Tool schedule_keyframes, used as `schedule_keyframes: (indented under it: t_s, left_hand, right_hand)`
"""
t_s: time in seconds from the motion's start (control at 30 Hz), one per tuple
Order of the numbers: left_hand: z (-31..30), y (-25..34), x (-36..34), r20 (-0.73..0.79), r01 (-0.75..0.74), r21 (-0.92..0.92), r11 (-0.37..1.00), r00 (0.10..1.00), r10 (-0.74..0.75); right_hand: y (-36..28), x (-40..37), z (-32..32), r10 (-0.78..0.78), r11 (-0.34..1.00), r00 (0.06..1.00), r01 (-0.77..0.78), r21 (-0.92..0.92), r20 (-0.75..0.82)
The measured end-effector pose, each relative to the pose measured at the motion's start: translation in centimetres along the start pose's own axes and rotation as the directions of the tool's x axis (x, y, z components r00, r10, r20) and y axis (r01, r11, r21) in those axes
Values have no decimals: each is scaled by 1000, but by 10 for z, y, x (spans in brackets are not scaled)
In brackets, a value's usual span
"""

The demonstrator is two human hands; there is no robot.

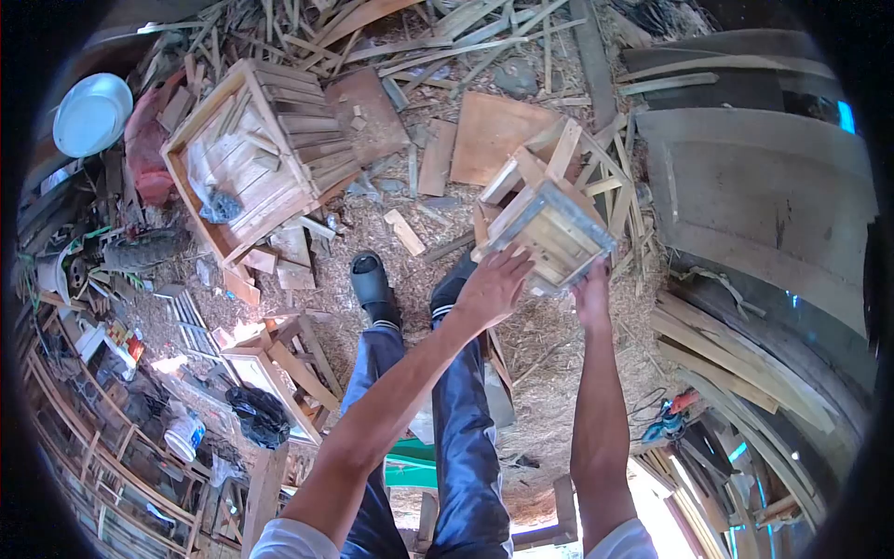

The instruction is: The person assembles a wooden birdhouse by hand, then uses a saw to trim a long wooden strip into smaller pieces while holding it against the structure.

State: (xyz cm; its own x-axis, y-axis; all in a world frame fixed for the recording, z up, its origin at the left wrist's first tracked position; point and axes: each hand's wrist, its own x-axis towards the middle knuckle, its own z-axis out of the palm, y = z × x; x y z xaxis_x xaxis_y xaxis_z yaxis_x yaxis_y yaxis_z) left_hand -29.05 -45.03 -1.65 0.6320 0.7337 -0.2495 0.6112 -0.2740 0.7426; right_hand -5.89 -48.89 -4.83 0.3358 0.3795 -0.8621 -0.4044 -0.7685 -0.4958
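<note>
A small wooden stool point(545, 238) is tilted up in front of me. Its panelled face with a greyish border is turned my way, and several legs and rails stick out at the far side. My right hand point(592, 291) is closed round its lower right corner. Over the lower left edge lies my left hand point(500, 284), its fingers stretched out across the panel. The underside of that hand is hidden. Just beyond the stool a flat brown board point(498, 135) lies on the ground.
A wooden crate point(307, 177) with plastic inside stands at left, near a white basin point(93, 114). Scrap sticks point(466, 42) pile up at the back. A blue power tool point(663, 424) and stacked planks point(736, 359) lie at right. Wood shavings cover the ground around my feet.
</note>
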Motion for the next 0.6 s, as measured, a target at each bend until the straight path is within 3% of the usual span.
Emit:
schedule_keyframes:
  t_s: [0.03, 0.07, 0.1, 0.17, 0.2, 0.23, 0.3, 0.33, 0.4, 0.5, 0.6]
  left_hand:
    - [-3, 1, -2, 7, 40, -111, 993, 999, -39]
    - [-7, 1, -5, -99, -13, -147, 989, 995, -2]
    - [-13, -1, -8, -86, -10, -141, 990, 996, -3]
    - [-21, -5, -7, -181, 47, -288, 956, 978, -103]
    - [-23, -4, -5, -329, 90, -320, 943, 923, -200]
    - [-21, -11, -2, -321, 90, -317, 944, 927, -196]
    - [-14, -30, 5, -209, 381, -561, 735, 795, -570]
    - [-13, -35, 10, -207, 380, -561, 735, 795, -570]
    - [-11, -44, 18, -37, 363, -493, 791, 899, -436]
    - [-4, -39, 25, -56, 346, -421, 839, 913, -404]
    - [-13, -45, 26, -12, 328, -569, 754, 914, -406]
  right_hand:
    - [5, 5, -6, 3, 1000, 1000, -3, 6, -5]
    - [13, 9, -9, -54, 998, 998, 53, -34, -22]
    - [20, 13, -13, -110, 992, 993, 107, -72, -37]
    - [25, 19, -19, -63, 995, 996, 59, -81, -58]
    - [28, 22, -22, -68, 992, 996, 61, -115, -64]
    - [30, 25, -24, -75, 987, 995, 64, -150, -72]
    - [32, 25, -26, -78, 988, 996, 70, -139, -50]
    - [30, 23, -22, -62, 991, 996, 54, -119, -64]
    - [26, 17, -14, -60, 995, 995, 53, -89, -78]
    - [26, 19, -20, -26, 997, 999, 27, -70, 24]
    - [6, 4, -10, -26, 993, 999, 30, -112, 34]
